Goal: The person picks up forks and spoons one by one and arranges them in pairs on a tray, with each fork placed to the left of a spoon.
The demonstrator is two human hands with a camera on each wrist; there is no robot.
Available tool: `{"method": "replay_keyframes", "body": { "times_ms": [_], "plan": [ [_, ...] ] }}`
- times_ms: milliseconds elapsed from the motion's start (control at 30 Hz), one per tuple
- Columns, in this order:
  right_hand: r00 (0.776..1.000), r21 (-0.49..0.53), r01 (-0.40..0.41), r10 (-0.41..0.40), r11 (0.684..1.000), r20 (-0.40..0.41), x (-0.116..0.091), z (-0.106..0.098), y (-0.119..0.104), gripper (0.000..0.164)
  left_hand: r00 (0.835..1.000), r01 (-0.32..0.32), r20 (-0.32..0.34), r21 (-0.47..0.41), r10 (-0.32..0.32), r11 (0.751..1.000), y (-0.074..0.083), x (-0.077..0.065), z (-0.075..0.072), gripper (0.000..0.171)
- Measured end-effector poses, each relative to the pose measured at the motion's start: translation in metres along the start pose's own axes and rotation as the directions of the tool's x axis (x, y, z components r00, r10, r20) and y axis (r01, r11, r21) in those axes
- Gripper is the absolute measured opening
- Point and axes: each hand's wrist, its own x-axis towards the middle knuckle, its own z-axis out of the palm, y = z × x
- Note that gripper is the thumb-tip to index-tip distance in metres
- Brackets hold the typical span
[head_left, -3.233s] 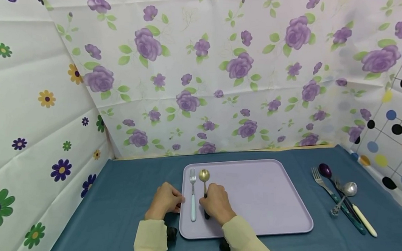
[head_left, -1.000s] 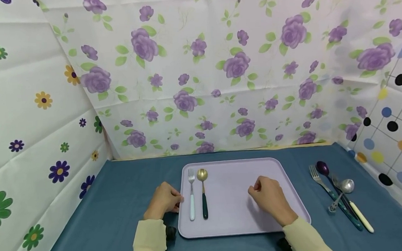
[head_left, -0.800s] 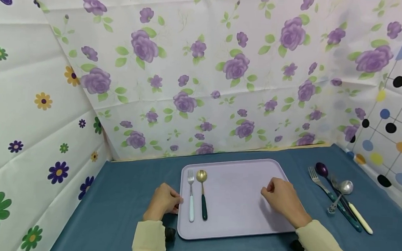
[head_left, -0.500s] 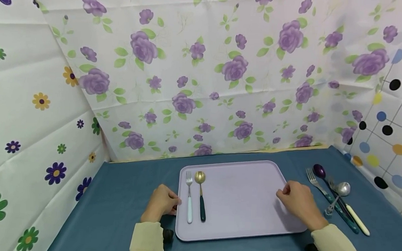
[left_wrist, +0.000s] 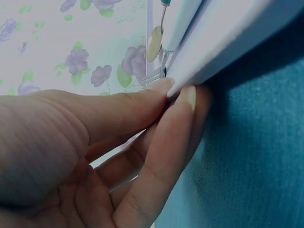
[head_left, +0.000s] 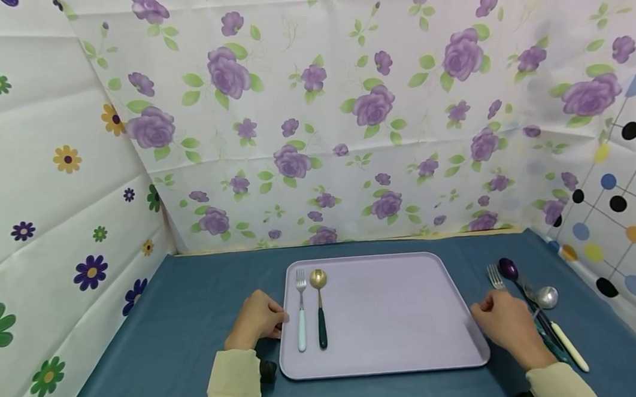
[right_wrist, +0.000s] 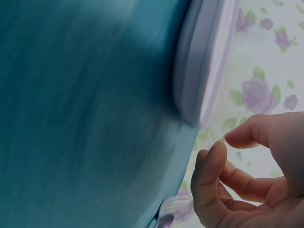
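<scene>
At the left edge of the lilac tray [head_left: 398, 322], my left hand [head_left: 258, 318] pinches the rim between thumb and fingertips. The left wrist view shows the thumb on top of the rim and fingers below. On the tray's left side lie a fork [head_left: 302, 326] with a pale blue handle and a gold spoon [head_left: 322, 327] with a dark green handle, side by side. My right hand [head_left: 506, 319] is over the table just beyond the tray's right edge, fingers loosely curled, holding nothing. Beneath it, a green-handled fork [head_left: 494, 275] is partly hidden.
Right of the tray lie a purple spoon [head_left: 508, 268], a silver spoon [head_left: 547, 297] and a cream-handled piece of cutlery [head_left: 569, 346], overlapping. A blue cloth [head_left: 197, 336] covers the table. Flowered sheets [head_left: 328, 103] stand behind and at the sides.
My right hand let go of the gold spoon on the tray, then moved right, past the tray's right edge, to the cutlery pile. My left hand stays on the rim.
</scene>
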Motion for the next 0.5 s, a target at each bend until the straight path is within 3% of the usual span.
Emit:
{"method": "replay_keyframes", "body": {
  "times_ms": [267,500],
  "plan": [
    [1.000,-0.044,-0.019,0.018,0.999,-0.012,-0.001,-0.011,0.028,0.022,1.000,0.001,-0.002,-0.002,-0.001,1.000,0.000,-0.001,-0.002,0.005],
    [0.997,-0.035,-0.075,0.076,0.997,0.028,-0.002,-0.022,0.052,0.022,1.000,0.013,-0.007,0.007,-0.013,1.000,0.001,0.001,0.000,0.005]
  ]
}}
